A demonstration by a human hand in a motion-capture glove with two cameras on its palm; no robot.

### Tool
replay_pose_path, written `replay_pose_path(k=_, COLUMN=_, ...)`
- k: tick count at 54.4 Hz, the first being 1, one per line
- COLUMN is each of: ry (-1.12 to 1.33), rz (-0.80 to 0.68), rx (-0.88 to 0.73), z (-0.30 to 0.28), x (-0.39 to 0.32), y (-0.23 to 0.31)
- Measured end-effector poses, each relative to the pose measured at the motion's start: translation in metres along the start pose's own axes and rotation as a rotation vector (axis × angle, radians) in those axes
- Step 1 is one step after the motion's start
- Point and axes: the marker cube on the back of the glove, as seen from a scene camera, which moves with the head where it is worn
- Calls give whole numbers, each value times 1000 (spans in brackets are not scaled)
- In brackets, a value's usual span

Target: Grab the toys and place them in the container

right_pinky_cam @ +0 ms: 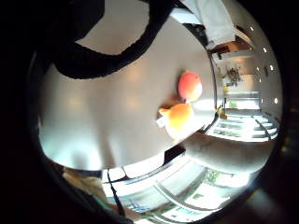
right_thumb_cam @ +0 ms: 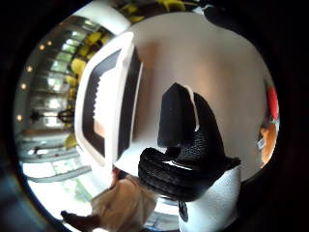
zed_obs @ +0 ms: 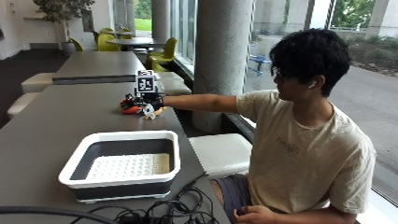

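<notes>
**Gloved hand over the toys at the table's far side**

Outside view: a seated person stretches the right hand (zed_obs: 144, 103) across the grey table (zed_obs: 56, 121). It sits over a red toy (zed_obs: 129, 110) and an orange toy (zed_obs: 157, 112), well beyond the white-rimmed container (zed_obs: 123, 164), at about 12 o'clock from it. Whether the fingers grip anything cannot be told.

Little-finger palm view: both toys lie on the table, touching each other, apart from the glove.

Thumb palm view: black gloved fingers (right_thumb_cam: 186, 140) curl over bare table beside the container.
</notes>
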Motion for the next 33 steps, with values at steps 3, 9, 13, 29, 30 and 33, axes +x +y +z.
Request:
replay_pose_path(k=3, ry=34, rz=31, rx=-3, z=3, x=16, y=-5)
replay_pose_path(k=9, ry=105, rz=56, rx=-9, z=-11, x=1, y=-20)
replay_pose_path(k=13, ry=111, rz=51, rx=-17, z=-18, x=-14, y=-29)
replay_pose_path(k=29, ry=72, rz=204, rx=-100, z=-5, x=49, y=-50)
replay_pose_path(k=30, ry=65, rz=210, rx=-103, z=-5, x=53, y=-51)
replay_pose_path(k=33, ry=90, rz=221, rx=-103, z=-7, x=69, y=-56)
